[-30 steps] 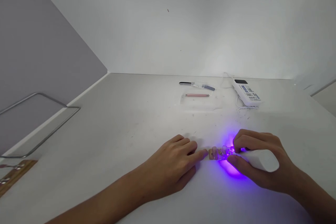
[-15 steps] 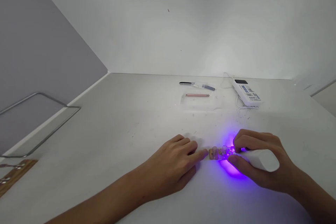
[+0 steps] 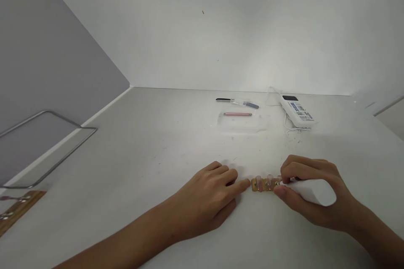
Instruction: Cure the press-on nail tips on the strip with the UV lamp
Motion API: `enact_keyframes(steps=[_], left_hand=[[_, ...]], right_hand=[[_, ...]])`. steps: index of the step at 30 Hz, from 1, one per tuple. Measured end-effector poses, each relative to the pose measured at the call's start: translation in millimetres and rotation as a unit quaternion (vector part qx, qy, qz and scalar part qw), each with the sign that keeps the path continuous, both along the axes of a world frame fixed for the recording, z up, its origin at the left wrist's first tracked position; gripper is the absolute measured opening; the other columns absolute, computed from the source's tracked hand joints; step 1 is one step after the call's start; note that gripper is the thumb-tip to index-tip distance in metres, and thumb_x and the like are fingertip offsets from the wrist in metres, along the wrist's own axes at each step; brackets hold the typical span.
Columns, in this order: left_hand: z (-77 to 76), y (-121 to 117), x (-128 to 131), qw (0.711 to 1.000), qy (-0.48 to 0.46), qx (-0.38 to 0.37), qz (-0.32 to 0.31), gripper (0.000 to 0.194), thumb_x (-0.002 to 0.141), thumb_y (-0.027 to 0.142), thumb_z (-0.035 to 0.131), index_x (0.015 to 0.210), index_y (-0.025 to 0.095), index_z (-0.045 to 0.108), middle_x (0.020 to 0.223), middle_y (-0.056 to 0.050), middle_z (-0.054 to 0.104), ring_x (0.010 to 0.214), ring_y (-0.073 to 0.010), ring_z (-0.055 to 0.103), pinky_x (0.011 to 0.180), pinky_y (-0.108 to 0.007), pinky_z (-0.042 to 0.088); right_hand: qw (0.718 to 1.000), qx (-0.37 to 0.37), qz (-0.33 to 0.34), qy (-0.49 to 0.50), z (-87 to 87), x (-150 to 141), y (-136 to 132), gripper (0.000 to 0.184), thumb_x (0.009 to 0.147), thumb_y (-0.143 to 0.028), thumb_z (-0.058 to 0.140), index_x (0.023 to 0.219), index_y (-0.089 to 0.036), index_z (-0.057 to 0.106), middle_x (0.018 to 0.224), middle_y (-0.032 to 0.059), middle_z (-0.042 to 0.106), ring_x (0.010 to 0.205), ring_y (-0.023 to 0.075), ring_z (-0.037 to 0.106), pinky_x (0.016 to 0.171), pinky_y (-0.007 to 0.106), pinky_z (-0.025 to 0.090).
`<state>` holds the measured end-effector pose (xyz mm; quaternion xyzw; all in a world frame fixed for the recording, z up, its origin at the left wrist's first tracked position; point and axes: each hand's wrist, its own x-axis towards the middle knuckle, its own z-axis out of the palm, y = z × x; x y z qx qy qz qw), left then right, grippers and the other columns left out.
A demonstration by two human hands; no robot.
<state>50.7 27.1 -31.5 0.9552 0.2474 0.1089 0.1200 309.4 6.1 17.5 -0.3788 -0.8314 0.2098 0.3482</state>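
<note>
My right hand (image 3: 318, 193) is closed around a small white handheld UV nail lamp (image 3: 312, 191), its front end over the right part of a short wooden strip. Pale pink nail tips (image 3: 259, 181) stand in a row on this wooden strip (image 3: 265, 186), and my right fingers hide its right end. My left hand (image 3: 217, 199) rests on the table with the index finger stretched out, its tip at the strip's left end. The other left fingers are loosely curled, holding nothing. The lamp shows no light.
Behind the hands lie a pink pen (image 3: 237, 114) in a clear tray (image 3: 241, 127), a black-handled tool (image 3: 222, 99) and a white power bank (image 3: 297, 112) with a cable. At the left are a metal wire frame (image 3: 65, 164) and another wooden strip (image 3: 22, 208).
The purple light from the lamp has gone out, and the nail tips now show in their own pale pink. Both hands have stayed in place.
</note>
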Motion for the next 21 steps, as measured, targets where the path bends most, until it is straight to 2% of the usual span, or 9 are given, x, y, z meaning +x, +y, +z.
enact_keyframes(steps=[21], left_hand=[[0.8,0.2,0.6,1.000,0.004,-0.010,0.000,0.040,0.095,0.007,0.036,0.129,0.020,0.054,0.081,-0.001,0.052,0.067,-0.0198,0.046,0.073,-0.035,0.041]], right_hand=[[1.000,0.008,-0.004,-0.028,2.7,0.5,-0.8,0.023,0.095,-0.018,0.062,0.075,-0.022,0.049,0.063,-0.0041,0.053,0.051,0.0086,0.046,0.048,0.022,0.039]])
